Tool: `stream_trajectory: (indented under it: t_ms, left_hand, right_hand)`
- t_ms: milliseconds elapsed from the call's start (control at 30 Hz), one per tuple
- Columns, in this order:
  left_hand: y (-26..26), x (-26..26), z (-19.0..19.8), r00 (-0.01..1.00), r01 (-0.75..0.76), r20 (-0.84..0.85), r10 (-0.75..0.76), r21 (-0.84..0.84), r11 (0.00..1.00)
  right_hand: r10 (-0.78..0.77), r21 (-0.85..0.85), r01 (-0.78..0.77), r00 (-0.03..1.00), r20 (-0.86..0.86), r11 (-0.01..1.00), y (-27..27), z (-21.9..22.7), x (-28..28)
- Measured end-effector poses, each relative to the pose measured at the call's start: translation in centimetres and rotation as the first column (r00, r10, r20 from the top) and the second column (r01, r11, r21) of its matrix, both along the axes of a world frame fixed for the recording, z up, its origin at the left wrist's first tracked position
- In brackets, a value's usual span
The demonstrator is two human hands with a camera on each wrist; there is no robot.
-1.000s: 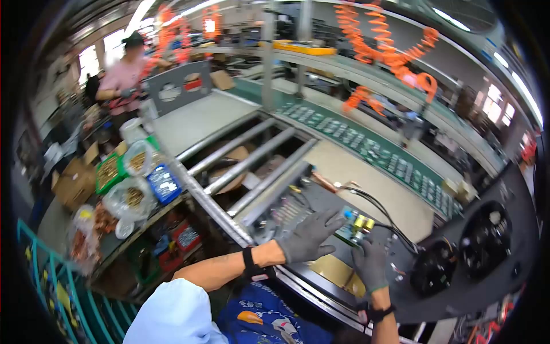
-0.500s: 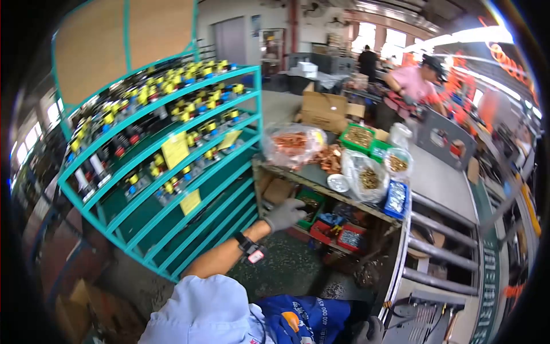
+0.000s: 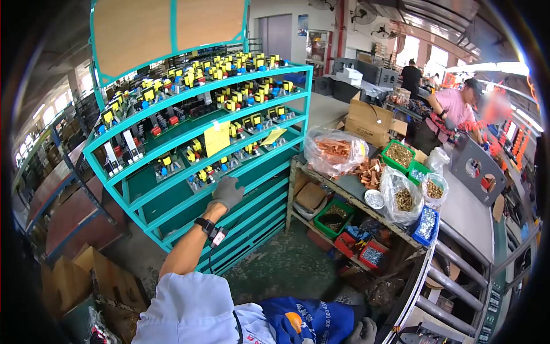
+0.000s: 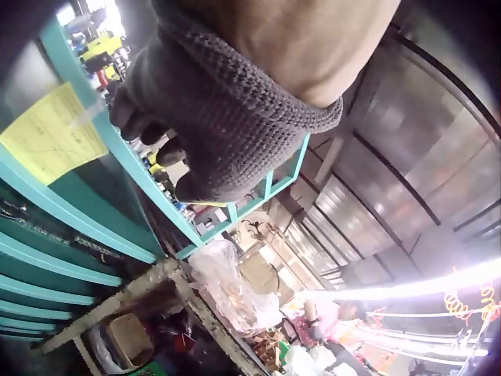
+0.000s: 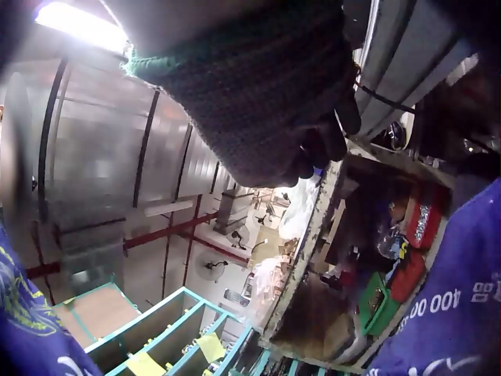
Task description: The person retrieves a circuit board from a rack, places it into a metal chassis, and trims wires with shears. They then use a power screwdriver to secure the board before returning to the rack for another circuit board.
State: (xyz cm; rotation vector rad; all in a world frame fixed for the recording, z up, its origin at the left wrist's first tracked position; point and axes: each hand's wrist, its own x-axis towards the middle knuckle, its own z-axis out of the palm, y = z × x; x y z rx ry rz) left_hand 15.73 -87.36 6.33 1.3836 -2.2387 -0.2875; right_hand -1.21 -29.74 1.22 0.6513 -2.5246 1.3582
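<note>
My left hand [image 3: 228,193], in a grey knit glove, reaches up to a teal slatted rack [image 3: 269,155]. Its fingers, loosely bent in the left wrist view, are at a shelf edge with nothing visible in them. Just beyond them on that shelf sit small assemblies [image 3: 200,176] with yellow blocks and blue and red parts. More such assemblies [image 3: 229,66] fill the upper shelves. A yellow paper sheet [image 3: 216,139] hangs on the rack's front. Low by my blue apron is my right hand [image 3: 362,331], also gloved; its fingers [image 5: 340,129] hang loosely curled, no object showing.
Right of the rack stands a workbench [image 3: 344,186] with bagged copper parts [image 3: 335,148], green bins [image 3: 398,153] of brass pieces and a blue tray [image 3: 425,225]. Red bins [image 3: 373,255] sit beneath it. A roller conveyor [image 3: 458,286] runs along the right. Another person [image 3: 458,103] works behind.
My view has swung left from the conveyor to the rack. My left hand has left the metal panel and risen to the rack's shelf; my right hand has left the panel and dropped to my side.
</note>
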Motion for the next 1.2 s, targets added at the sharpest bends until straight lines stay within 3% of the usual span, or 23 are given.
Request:
stream_trajectory:
  t_ms: [100,200,400,500,600,700,733,833,967,1100,1200]
  left_hand:
    - [-0.1,1.9,-1.6,0.997,0.003,-0.082,-0.008,-0.071,0.997]
    - [2.1,3.1,0.4,0.974,-0.073,-0.228,-0.002,-0.321,0.944]
    - [0.9,9.8,6.2,0.986,-0.167,-0.095,0.140,-0.681,0.713]
    - [0.5,13.1,8.2,0.890,-0.374,-0.061,0.451,-0.663,0.648]
    - [-0.7,16.2,10.1,0.788,-0.592,-0.042,0.614,-0.324,0.738]
    - [-5.6,20.0,9.0,0.860,-0.509,-0.116,0.496,-0.156,0.846]
    - [-5.8,20.1,9.8,0.896,-0.436,-0.134,0.423,-0.096,0.895]
    - [-5.5,19.7,11.0,0.892,-0.387,-0.230,0.389,0.058,0.920]
    - [-9.2,21.0,9.2,0.840,-0.533,-0.093,0.534,0.036,0.845]
    - [-9.0,20.6,9.5,0.846,-0.523,-0.082,0.527,0.059,0.850]
    - [-11.8,23.0,8.0,0.895,-0.433,-0.100,0.435,0.042,0.900]
  right_hand:
    - [0.029,0.017,-0.029,0.999,0.014,0.999,-0.4,-1.4,-0.4]
    - [0.074,0.047,-0.075,0.997,0.018,0.996,-0.6,-2.1,-0.8]
    - [0.144,0.017,-0.144,0.990,0.003,0.989,-0.9,-2.7,-1.3]
    - [0.170,0.007,-0.170,0.985,-0.019,0.985,-0.8,-4.0,-1.7]
    - [0.176,0.002,-0.176,0.984,-0.026,0.984,-0.7,-4.7,-1.3]
    - [0.195,-0.004,-0.195,0.980,-0.030,0.981,-0.4,-5.3,-1.4]
    - [0.205,-0.002,-0.205,0.978,-0.033,0.979,-0.1,-5.3,-1.5]
    - [0.186,0.031,-0.185,0.982,-0.033,0.982,0.3,-5.2,-1.5]
    - [0.178,0.052,-0.176,0.983,-0.050,0.983,0.3,-5.8,-1.8]
    - [0.197,0.078,-0.192,0.979,-0.053,0.978,-0.1,-6.7,-1.5]
    - [0.188,0.084,-0.185,0.982,-0.031,0.979,-0.4,-7.4,-1.3]
